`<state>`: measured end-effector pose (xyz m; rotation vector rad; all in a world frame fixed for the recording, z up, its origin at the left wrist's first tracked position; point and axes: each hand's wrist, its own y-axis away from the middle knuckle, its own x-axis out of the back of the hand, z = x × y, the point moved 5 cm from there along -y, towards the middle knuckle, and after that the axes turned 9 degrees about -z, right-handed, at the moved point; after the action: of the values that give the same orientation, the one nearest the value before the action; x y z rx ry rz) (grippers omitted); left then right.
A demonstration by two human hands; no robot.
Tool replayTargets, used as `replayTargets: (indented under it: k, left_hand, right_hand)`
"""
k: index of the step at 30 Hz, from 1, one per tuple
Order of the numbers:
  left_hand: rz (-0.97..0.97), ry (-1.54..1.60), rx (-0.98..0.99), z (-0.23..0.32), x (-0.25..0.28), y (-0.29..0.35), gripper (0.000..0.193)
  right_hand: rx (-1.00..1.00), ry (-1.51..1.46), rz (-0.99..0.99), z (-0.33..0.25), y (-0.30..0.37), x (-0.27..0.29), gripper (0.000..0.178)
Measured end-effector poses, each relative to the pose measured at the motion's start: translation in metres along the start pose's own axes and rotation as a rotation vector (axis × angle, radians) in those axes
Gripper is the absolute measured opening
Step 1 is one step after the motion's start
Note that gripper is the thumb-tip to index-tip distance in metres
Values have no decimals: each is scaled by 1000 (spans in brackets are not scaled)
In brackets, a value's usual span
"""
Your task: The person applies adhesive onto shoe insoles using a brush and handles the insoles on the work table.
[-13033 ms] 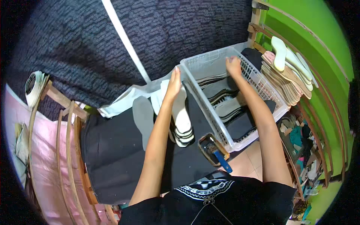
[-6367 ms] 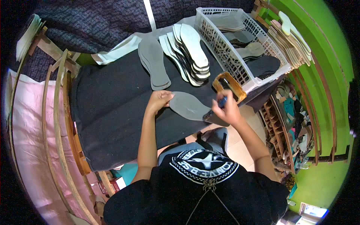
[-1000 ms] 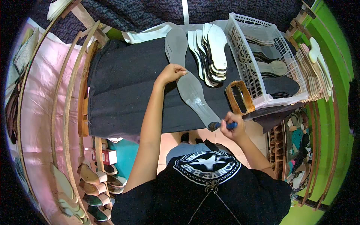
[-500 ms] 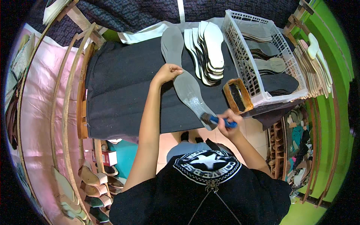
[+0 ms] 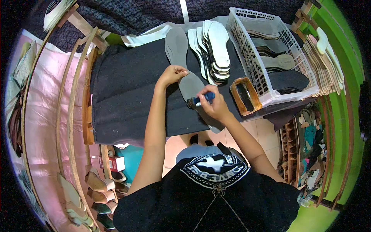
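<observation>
A grey insole (image 5: 191,85) lies aslant on the black-covered table, its narrow end at the near edge. My left hand (image 5: 172,76) is closed in a pinch at its far end. In my right hand (image 5: 214,105) is a brush with a blue handle (image 5: 208,96). The dark bristles (image 5: 191,103) touch the left edge of the insole near its middle. Just beyond my left hand lie more grey insoles (image 5: 177,45). To the right of the brush stands a tan, box-shaped container (image 5: 234,89) with a dark, shiny inside.
White-topped insoles (image 5: 218,46) are piled at the back. A white plastic crate (image 5: 253,63) holds several grey and dark insoles on the right, with more stacked pieces (image 5: 322,69) beyond it. Wooden rails (image 5: 68,108) with shoe parts run along the left.
My right hand has moved up and left with the brush, from the insole's near end to its middle. My left hand keeps its place.
</observation>
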<state>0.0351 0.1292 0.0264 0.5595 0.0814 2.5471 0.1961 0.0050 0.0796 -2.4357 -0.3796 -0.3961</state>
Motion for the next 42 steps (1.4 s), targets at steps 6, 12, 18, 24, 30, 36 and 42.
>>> replayTargets:
  k: [6, 12, 18, 24, 30, 36, 42]
  left_hand:
    - [-13, 10, 11, -1, 2, 3, 20]
    - [-6, -8, 18, -4, 3, 3, 22]
    - [8, -39, -11, 0, 0, 0, 23]
    - [29, -65, -14, 5, 1, 6, 23]
    - [3, -26, 39, 3, 3, 6, 19]
    - [-16, -32, 30, 3, 3, 2, 19]
    - [-24, 60, 16, 6, -2, 4, 18]
  right_hand:
    - [100, -6, -73, -16, 36, 19, 25]
    - [-49, -8, -118, -24, 51, 42, 24]
    - [17, 74, 42, -13, 2, 22, 23]
    - [24, 109, 101, 3, 36, 28, 24]
    - [95, 87, 159, -29, 77, 60, 27]
    - [125, 307, 210, -30, 21, 42, 32]
    - [134, 342, 162, -5, 1, 12, 31]
